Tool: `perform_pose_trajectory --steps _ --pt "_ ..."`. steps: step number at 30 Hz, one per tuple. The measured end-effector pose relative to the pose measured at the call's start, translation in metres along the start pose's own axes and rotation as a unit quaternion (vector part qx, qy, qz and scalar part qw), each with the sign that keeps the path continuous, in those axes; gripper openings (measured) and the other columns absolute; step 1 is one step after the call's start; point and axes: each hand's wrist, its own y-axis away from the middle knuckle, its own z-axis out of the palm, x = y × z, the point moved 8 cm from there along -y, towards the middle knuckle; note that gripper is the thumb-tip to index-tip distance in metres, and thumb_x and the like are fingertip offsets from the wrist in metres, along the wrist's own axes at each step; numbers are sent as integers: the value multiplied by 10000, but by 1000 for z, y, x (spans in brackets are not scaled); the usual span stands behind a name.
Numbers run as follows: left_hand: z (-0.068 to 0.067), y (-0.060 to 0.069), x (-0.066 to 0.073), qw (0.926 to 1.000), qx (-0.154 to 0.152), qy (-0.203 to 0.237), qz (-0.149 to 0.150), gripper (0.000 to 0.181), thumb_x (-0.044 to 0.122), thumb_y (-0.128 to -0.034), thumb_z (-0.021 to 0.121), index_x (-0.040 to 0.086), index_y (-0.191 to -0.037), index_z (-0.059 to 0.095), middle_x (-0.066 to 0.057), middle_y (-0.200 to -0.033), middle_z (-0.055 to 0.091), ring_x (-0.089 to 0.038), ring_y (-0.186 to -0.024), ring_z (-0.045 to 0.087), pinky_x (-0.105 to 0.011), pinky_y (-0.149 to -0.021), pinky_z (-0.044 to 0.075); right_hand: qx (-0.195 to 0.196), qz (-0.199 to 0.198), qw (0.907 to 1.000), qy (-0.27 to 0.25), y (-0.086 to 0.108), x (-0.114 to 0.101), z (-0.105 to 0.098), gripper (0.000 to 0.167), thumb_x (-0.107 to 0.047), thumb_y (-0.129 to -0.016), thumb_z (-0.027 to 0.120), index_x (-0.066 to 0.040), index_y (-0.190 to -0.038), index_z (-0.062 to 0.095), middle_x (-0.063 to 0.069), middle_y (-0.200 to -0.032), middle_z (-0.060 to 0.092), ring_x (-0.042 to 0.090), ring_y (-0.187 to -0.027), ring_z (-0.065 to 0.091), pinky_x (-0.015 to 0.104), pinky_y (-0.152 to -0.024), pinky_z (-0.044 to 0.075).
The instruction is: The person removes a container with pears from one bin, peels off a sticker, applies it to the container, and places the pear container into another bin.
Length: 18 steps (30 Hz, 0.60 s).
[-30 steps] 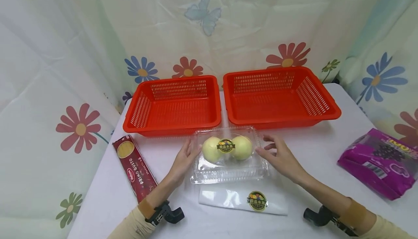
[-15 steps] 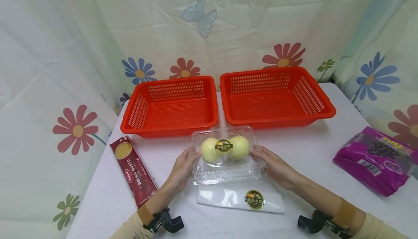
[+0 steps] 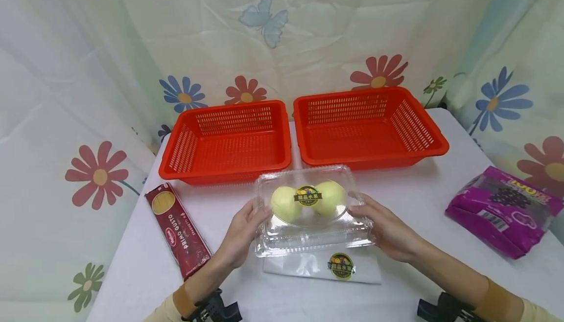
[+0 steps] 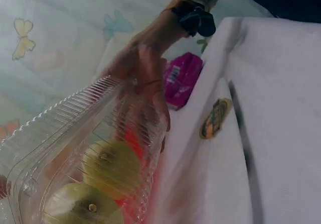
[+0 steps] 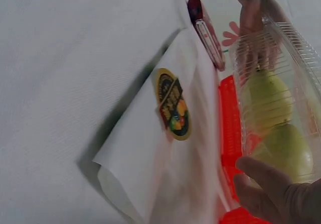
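Observation:
A clear plastic clamshell box (image 3: 308, 236) holds two pale yellow-green fruits (image 3: 286, 204) that look like pears. A round dark label (image 3: 308, 195) sits on its lid. My left hand (image 3: 240, 236) grips the box's left side, thumb on top. On the opposite side my right hand (image 3: 387, 226) grips it the same way. In the right wrist view the box (image 5: 281, 58) hangs tilted above the table, and the left hand (image 5: 253, 28) shows at its far end. Below it lies a flat white bag (image 3: 304, 265) with a similar label, partly covered in the head view.
Two red plastic baskets (image 3: 246, 148) (image 3: 352, 141) stand side by side at the back. A dark red spaghetti pack (image 3: 178, 229) lies on the left, partly behind the left forearm. At the right lies a purple bag (image 3: 502, 212) with grapes printed on it. A flowered curtain (image 3: 264, 43) hangs behind.
My right hand has closed in on the box's right side, and both hands now grip it. The box has risen off the table and tilted slightly.

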Motion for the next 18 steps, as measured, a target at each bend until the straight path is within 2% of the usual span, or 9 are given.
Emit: perform_pose_trajectory --steps 4,9,12,15,18 --pt "8 6 22 9992 -250 -188 232 619 294 -977 531 27 -1488 305 -185 -1538 326 -379 -1392 357 -619 -1062 344 25 -54 10000 21 14 -15 -8 675 -318 -1011 422 -175 -1559 55 152 -1441 358 246 -1188 495 411 -926 482" --pt "16 0 41 9966 -379 -385 623 611 388 -1019 426 26 -1494 300 -163 -1545 316 -356 -1429 304 -547 -1081 356 10 -91 9994 -344 21 -32 -25 639 -313 -1027 402 -170 -1553 70 -61 -1283 560 165 -1117 605 375 -928 529" --pt "22 -9 42 9965 -432 -216 687 649 486 -1020 354 62 -1507 289 -139 -1544 336 -319 -1430 320 -518 -1102 348 43 -91 9981 -601 24 -44 -34 541 -312 -1028 402 -230 -1505 162 -109 -1241 593 161 -1111 610 376 -922 535" --pt "32 -22 37 9967 -534 39 617 707 566 -1007 284 78 -1518 266 -129 -1543 344 -301 -1415 353 -495 -1117 340 -3 -184 9953 -954 26 -60 -42 454 -316 -1028 383 -338 -1445 206 -122 -1272 558 155 -1127 597 433 -931 522" --pt "41 -37 29 9966 -584 42 582 666 516 -1023 297 66 -1513 267 -138 -1542 338 -307 -1410 361 -470 -1111 351 40 -350 9902 -1348 25 -78 -53 402 -297 -1021 386 -366 -1394 253 -118 -1287 531 139 -1125 599 489 -902 521"
